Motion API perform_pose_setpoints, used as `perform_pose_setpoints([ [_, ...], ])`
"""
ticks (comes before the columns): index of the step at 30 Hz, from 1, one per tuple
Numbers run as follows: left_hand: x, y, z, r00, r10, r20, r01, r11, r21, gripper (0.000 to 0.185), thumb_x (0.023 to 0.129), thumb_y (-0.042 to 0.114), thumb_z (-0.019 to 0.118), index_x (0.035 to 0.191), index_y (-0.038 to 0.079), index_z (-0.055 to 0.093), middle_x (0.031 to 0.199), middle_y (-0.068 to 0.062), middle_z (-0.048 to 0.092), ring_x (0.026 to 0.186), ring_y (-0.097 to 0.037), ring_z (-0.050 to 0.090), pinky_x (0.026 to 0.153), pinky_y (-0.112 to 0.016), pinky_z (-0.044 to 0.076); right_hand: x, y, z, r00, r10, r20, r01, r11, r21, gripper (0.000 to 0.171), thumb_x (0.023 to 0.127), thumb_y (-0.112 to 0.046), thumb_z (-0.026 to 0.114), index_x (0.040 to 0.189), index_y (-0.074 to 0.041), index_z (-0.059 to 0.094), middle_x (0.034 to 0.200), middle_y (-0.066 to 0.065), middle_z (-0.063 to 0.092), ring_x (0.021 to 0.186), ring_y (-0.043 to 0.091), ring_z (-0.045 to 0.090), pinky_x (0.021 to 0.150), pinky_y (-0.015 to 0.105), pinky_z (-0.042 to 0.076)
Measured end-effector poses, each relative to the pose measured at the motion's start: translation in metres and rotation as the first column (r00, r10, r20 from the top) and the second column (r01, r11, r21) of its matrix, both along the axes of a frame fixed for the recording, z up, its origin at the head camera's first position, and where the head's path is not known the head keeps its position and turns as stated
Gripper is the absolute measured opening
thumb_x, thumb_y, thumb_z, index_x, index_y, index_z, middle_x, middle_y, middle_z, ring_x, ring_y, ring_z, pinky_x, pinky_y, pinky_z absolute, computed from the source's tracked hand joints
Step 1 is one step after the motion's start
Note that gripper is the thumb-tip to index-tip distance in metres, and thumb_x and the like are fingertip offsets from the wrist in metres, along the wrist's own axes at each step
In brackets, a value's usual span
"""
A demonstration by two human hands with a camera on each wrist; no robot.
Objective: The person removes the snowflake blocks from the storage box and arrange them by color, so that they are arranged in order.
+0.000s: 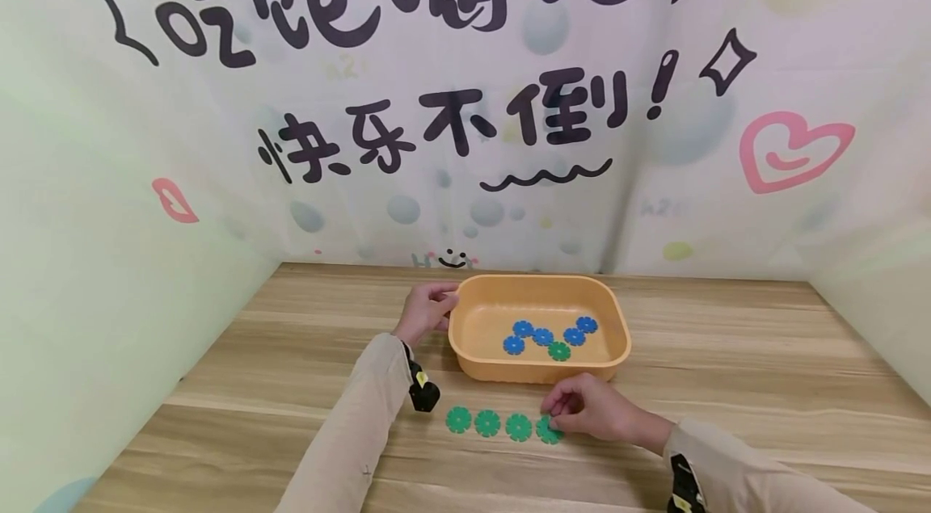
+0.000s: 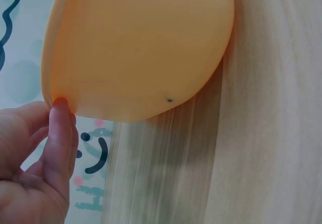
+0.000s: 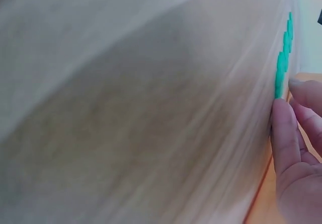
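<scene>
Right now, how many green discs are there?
5: four green discs in a row on the table, the rightmost touched by the right hand, one in the tray.

The right hand (image 1: 600,409) partly hides the green disc (image 1: 545,435) it touches; in the left wrist view the tray (image 2: 136,43) is cut off at top, the left hand (image 2: 43,168) at left; the right wrist view blurs the table (image 3: 141,108)
</scene>
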State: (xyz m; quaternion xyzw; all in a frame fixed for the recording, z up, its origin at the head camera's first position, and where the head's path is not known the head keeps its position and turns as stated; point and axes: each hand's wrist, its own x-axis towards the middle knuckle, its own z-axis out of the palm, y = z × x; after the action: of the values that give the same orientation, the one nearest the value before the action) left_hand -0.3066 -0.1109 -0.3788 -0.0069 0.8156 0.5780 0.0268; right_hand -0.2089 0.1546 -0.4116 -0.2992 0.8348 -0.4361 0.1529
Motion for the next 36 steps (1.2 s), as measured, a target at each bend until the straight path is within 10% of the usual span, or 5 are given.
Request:
perform_pose_setpoints([
  [14, -0.001, 0.0, -0.001, 1.0, -0.005, -0.021, 0.005, 1.0, 0.021, 0.03, 0.085, 0.007, 0.057, 0.115, 0.003, 0.059, 0.092, -0.018, 0.057, 0.078, -0.034, 0.06, 0.057, -0.034, 0.054, 0.003, 0.007, 0.043, 0.983, -0.012, -0.182, -0.013, 0.99, -0.138, 0.012, 0.08, -0.009, 0.064, 0.089, -0.001, 0.064, 0.082, 0.005, 0.062, 0.072, 0.007, 0.054, 0.063, 0.023, 0.051],
  [26, -0.002, 0.001, -0.002, 1.0, -0.003, -0.018, 0.004, 1.0, 0.027, 0.03, 0.085, 0.007, 0.058, 0.114, 0.003, 0.06, 0.088, -0.013, 0.057, 0.071, -0.025, 0.06, 0.054, -0.03, 0.054, -0.049, 0.014, 0.066, 0.955, -0.231, -0.184, 0.207, 0.968, -0.142, 0.017, 0.082, -0.009, 0.063, 0.094, 0.002, 0.062, 0.081, 0.008, 0.06, 0.072, 0.02, 0.058, 0.06, 0.026, 0.053],
  [36, -0.002, -0.001, -0.003, 1.0, -0.013, -0.02, 0.013, 1.0, 0.02, 0.03, 0.086, 0.007, 0.057, 0.115, 0.003, 0.059, 0.092, -0.017, 0.057, 0.076, -0.03, 0.061, 0.052, -0.027, 0.053, -0.083, 0.017, 0.048, 0.955, -0.278, -0.106, 0.266, 0.958, -0.111, 0.022, 0.082, -0.01, 0.063, 0.097, 0.006, 0.06, 0.084, 0.011, 0.06, 0.077, 0.035, 0.057, 0.066, 0.045, 0.052],
])
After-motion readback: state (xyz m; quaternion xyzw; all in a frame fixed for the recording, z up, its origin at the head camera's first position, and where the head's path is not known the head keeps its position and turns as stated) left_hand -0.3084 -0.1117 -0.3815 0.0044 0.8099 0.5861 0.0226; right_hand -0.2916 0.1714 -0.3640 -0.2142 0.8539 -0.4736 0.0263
